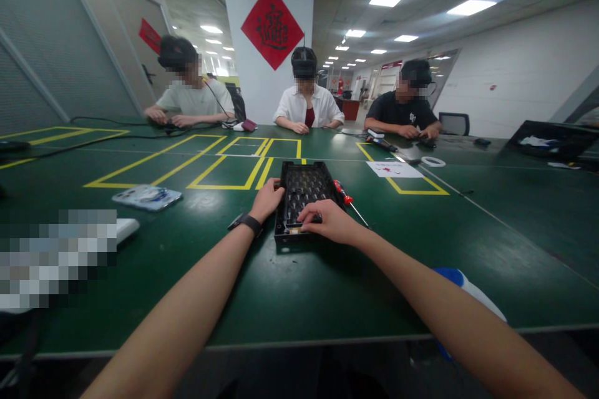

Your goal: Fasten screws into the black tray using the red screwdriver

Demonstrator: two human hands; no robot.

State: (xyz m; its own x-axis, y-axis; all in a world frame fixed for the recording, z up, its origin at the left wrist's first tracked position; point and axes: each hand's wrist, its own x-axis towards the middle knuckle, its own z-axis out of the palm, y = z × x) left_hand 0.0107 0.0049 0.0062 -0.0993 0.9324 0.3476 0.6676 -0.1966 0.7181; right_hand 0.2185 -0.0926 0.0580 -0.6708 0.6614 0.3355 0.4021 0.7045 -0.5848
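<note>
A black plastic tray-like frame [306,187] with a gridded inside lies flat on the green table [290,287] straight ahead of me. My left hand [266,199], with a black watch on its wrist, grips the frame's left edge. My right hand [327,222] rests on the frame's near right corner, fingers curled and pressed onto it. A red-handled screwdriver [345,199] lies on the table just right of the frame, beside my right hand.
Three people sit at the far side of the table, hands busy with small items. A plastic packet [147,196] lies to the left, a white paper sheet [394,168] and a white ring [433,161] to the right. Yellow tape rectangles mark the tabletop. A blue-white object [461,279] sits under my right forearm.
</note>
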